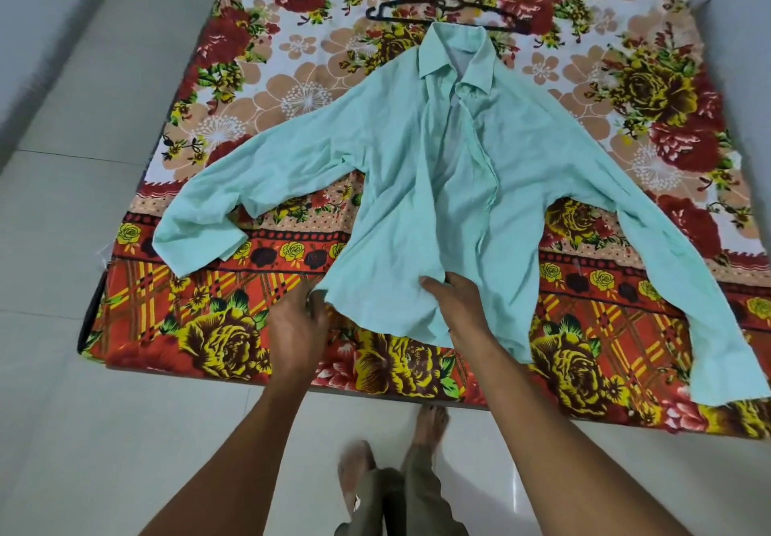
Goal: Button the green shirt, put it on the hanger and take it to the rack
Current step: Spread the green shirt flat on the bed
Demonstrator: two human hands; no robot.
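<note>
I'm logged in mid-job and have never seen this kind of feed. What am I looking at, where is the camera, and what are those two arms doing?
There is no machine: the one picture comes from a camera on a person's head, looking down at their own bare arms. A green shirt lies spread, front open, on a floral bedsheet. A dark hanger lies just beyond the collar. The left hand grips the hem corner, and the right hand holds the hem beside it.
</note>
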